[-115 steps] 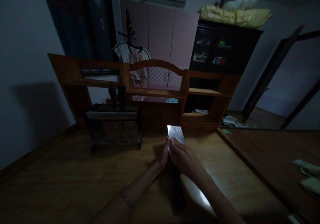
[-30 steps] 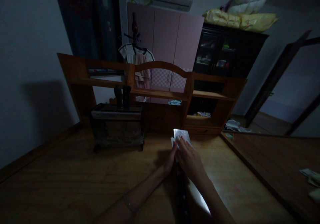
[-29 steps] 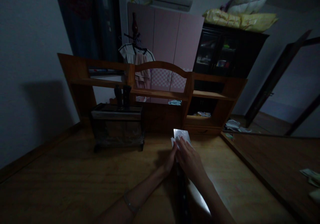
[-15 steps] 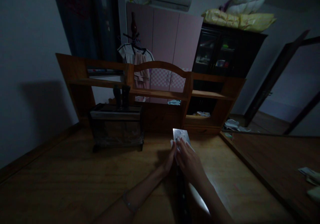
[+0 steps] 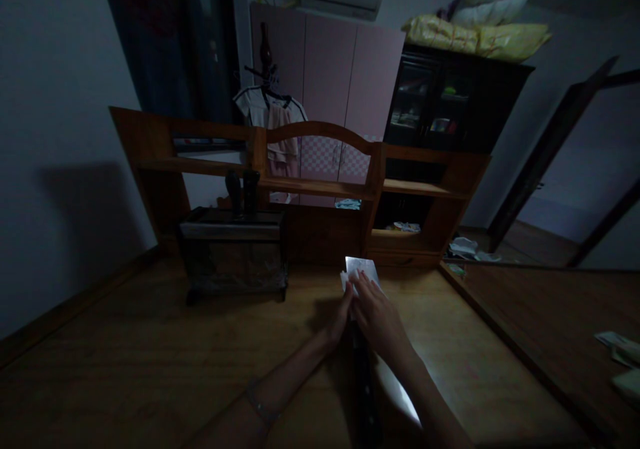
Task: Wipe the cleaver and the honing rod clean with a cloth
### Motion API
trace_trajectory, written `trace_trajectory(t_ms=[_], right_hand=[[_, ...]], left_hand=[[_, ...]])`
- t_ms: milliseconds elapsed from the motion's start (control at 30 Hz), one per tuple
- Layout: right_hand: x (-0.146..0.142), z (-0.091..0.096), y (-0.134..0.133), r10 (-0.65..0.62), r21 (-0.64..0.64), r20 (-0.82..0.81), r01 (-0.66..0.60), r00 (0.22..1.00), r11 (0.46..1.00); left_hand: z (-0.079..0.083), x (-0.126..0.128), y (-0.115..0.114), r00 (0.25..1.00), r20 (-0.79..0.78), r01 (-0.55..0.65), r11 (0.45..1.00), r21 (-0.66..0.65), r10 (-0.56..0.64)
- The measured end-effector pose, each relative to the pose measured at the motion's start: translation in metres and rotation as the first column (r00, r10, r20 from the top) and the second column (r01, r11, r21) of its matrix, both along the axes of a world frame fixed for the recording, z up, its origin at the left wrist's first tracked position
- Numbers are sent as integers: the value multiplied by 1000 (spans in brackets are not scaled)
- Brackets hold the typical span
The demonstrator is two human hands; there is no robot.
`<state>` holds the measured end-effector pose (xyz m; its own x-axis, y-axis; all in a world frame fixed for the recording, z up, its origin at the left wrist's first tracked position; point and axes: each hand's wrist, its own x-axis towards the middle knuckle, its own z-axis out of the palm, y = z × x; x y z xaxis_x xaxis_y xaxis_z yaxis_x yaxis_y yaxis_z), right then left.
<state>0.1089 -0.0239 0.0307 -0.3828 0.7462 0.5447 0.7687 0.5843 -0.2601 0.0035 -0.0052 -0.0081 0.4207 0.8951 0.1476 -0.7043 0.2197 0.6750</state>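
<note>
A kitchen knife with a broad shiny blade (image 5: 356, 263) and a long black riveted handle (image 5: 366, 389) points away from me, its handle toward my body. My left hand (image 5: 340, 319) is closed along the left side of the blade. Across the top of the blade lies my right hand (image 5: 377, 315), its fingers together and pressing a white cloth or tissue (image 5: 343, 281) against the metal. Most of the white piece is hidden under the fingers, so I cannot tell exactly how each hand grips it.
A dark knife block (image 5: 233, 249) with two black handles (image 5: 243, 192) sticking up stands at left on the wooden surface (image 5: 225, 362). Behind it runs a wooden shelf unit (image 5: 320, 185). A raised wooden edge (image 5: 500, 332) borders the right side.
My right hand's fingers have shifted slightly over the blade, and less of the white piece shows on the right. The knife and my left hand stay nearly in place.
</note>
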Motion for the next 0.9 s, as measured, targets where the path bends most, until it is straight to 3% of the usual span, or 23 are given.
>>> trace_trajectory(t_ms=[167,433,733,900], right_hand=[[4,-6,-10,0,7,-25,0,1000,1000],[11,-18,-27,12,16,-41,-11,999,1000],[11,-9,-26,26,-18,13,-25,1000,1000],[6,-4,-11,26,9,-12,-26,1000,1000]], left_hand=[[-4,0,4,998,-43,-45,999,7,45],[-14,-2,6,996,-26,80,995,-51,-82],[-11,-2,5,995,-6,95,993,-68,-96],[-11,1,8,1000,15,-3,1000,-10,3]])
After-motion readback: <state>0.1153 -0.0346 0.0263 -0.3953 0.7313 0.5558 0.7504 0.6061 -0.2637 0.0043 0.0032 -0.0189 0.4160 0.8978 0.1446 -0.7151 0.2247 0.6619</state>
